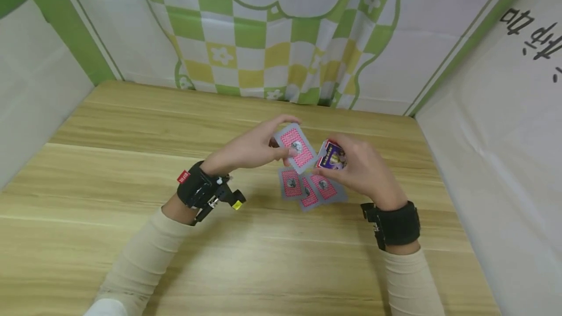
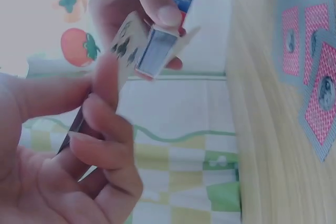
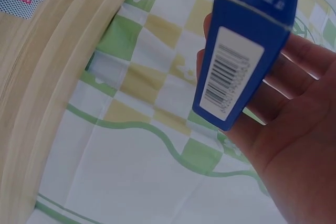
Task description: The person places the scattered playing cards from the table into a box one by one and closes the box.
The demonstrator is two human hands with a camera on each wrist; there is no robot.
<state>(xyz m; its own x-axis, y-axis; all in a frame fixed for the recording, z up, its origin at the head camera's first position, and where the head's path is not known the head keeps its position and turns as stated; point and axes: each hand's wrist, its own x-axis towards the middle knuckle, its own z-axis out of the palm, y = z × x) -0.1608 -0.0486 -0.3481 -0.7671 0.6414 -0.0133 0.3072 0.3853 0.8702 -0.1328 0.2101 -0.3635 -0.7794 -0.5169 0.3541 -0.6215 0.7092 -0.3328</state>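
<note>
In the head view my left hand (image 1: 252, 148) pinches a playing card (image 1: 303, 160), red-patterned back upward; whether more cards lie under it I cannot tell. Its printed face (image 2: 126, 51) shows in the left wrist view, fingers curled behind. My right hand (image 1: 366, 167) grips a blue and red card box (image 1: 332, 156) between thumb and fingers. One pale end of the box (image 2: 158, 51) faces the left hand, close to the card. A barcode marks the blue end of the box (image 3: 231, 74) in the right wrist view. Both hands are raised above the table.
Several playing cards (image 1: 291, 183) lie overlapping, backs up, on the wooden table (image 1: 246, 257) below the hands. Behind the table hangs a green and yellow checked curtain (image 1: 252, 33). White walls (image 1: 483, 126) stand at the sides.
</note>
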